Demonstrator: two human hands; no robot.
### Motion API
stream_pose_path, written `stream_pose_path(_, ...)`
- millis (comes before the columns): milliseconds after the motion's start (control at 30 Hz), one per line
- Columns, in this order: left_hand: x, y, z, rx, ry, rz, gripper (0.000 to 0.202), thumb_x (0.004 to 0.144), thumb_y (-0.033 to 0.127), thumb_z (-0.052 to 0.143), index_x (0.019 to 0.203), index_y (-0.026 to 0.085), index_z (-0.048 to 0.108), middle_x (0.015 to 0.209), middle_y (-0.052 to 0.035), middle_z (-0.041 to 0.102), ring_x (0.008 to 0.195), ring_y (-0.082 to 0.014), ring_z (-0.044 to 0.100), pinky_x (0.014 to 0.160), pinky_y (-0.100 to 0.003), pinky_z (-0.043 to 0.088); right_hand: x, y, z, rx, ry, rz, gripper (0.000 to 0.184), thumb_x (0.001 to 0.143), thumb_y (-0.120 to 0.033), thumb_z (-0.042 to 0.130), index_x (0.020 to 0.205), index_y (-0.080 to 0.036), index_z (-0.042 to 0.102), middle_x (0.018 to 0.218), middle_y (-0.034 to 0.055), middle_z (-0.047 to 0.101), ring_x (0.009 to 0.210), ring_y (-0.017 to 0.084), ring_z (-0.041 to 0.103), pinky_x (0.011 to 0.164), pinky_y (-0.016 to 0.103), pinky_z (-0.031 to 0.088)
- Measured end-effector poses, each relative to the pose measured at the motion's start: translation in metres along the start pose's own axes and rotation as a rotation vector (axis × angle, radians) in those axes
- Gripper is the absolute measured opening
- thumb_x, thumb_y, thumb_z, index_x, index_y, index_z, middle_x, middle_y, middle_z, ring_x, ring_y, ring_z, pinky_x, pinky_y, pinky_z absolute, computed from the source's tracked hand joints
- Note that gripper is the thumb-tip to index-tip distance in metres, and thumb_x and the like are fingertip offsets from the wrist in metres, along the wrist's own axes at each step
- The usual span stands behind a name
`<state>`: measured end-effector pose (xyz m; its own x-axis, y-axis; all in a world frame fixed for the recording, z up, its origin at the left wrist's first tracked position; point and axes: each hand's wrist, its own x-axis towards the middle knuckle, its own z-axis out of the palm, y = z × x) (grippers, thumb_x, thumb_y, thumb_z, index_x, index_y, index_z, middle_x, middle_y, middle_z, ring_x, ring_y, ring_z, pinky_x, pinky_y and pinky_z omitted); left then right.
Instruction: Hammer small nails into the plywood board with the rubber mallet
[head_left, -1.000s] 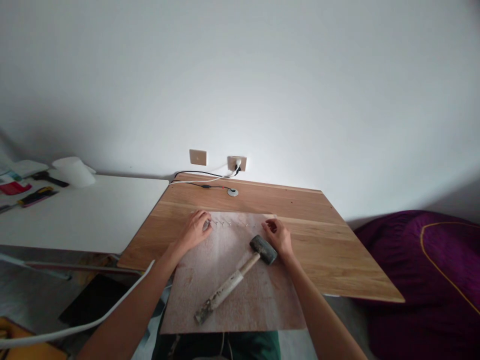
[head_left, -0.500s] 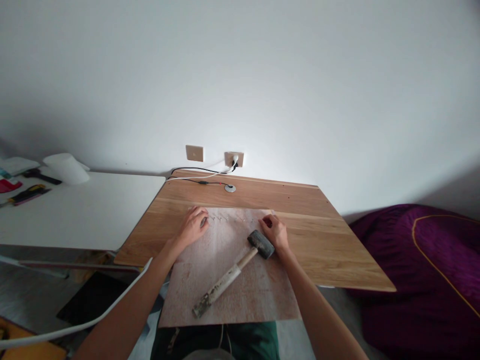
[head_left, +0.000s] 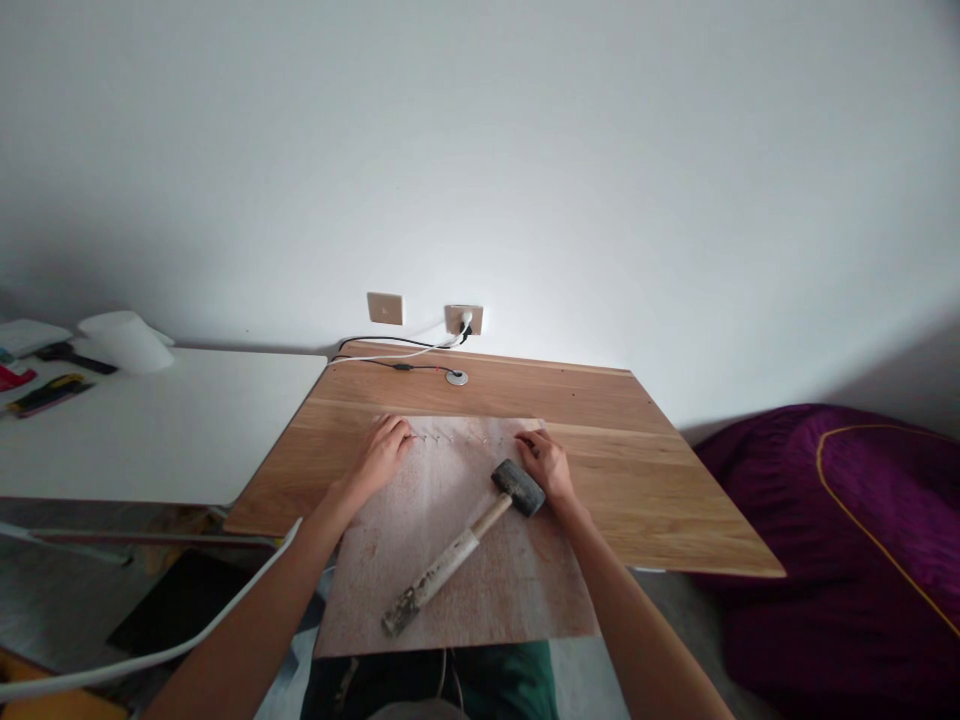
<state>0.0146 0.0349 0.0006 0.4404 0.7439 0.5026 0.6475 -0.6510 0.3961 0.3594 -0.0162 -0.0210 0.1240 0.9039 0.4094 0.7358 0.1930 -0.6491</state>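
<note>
A pale worn board (head_left: 450, 590) lies on a wooden table (head_left: 645, 470) and juts over its near edge. A row of small nails (head_left: 465, 438) stands along the board's far edge. My left hand (head_left: 381, 455) rests at the left end of that row, fingers curled down on the board. My right hand (head_left: 547, 465) sits at the right end, fingers bent in a loose pinch; what they hold, if anything, is too small to make out. A mallet (head_left: 459, 548) with a dark head and stained wooden handle lies on the board, its head just left of my right hand.
Cables (head_left: 397, 355) run from a wall socket (head_left: 463, 319) across the table's far edge. A white table (head_left: 165, 430) to the left carries tools (head_left: 45, 392) and a white object (head_left: 124, 340). A purple cushion (head_left: 847, 530) fills the right. A white cable (head_left: 150, 655) crosses my left forearm.
The view has shifted slightly. Both hands have stayed at the two ends of the nail row, and the mallet has not moved on the board.
</note>
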Motion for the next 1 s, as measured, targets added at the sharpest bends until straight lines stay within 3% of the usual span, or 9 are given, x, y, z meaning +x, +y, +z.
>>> stream_pose_path(367,-0.002,-0.003,0.005,0.052,0.015,0.0,0.02,0.101,0.029,0.056,0.084,0.021,0.06,0.094,-0.0037,0.06,0.091,-0.0209,0.058,0.085,-0.034,0.048,-0.001,-0.009,-0.011,0.084,-0.028,0.04,0.038,0.094,-0.046,0.054,0.101,-0.02,0.081,0.097,0.0092,0.08,0.075,0.022,0.071,0.075,0.033,0.057)
stream_pose_path(533,0.0,0.002,0.0,0.068,0.017,0.012,0.003,0.094,0.021,0.06,0.094,0.021,0.063,0.098,-0.0056,0.064,0.096,-0.0238,0.061,0.089,-0.038,0.05,-0.001,-0.015,-0.011,0.092,-0.073,0.05,0.041,0.092,-0.053,0.057,0.094,-0.022,0.083,0.095,0.0101,0.082,0.08,0.026,0.073,0.077,0.036,0.058)
stream_pose_path(667,-0.001,0.004,-0.002,0.074,-0.027,0.068,0.024,0.085,0.008,0.056,0.1,0.022,0.067,0.098,-0.0059,0.066,0.096,-0.0242,0.062,0.09,-0.038,0.051,0.0,-0.018,-0.01,0.082,-0.094,0.048,0.043,0.092,-0.055,0.055,0.091,-0.023,0.083,0.096,0.0103,0.082,0.088,0.029,0.074,0.083,0.038,0.057)
stream_pose_path(900,-0.002,0.001,0.0,0.021,-0.019,0.085,0.03,0.091,0.005,0.049,0.103,0.022,0.07,0.1,-0.0062,0.067,0.099,-0.0229,0.063,0.09,-0.037,0.051,0.0,-0.014,-0.011,0.062,-0.086,0.074,0.044,0.092,-0.052,0.051,0.088,-0.02,0.081,0.087,0.0103,0.081,0.08,0.026,0.073,0.076,0.034,0.055)
stream_pose_path(1000,-0.002,-0.001,0.001,0.004,0.004,0.067,0.024,0.094,0.009,0.05,0.101,0.022,0.069,0.099,-0.0056,0.067,0.097,-0.0223,0.063,0.088,-0.036,0.051,0.0,-0.014,-0.011,0.054,-0.083,0.084,0.045,0.093,-0.052,0.05,0.087,-0.019,0.081,0.085,0.0098,0.08,0.078,0.025,0.074,0.073,0.032,0.054)
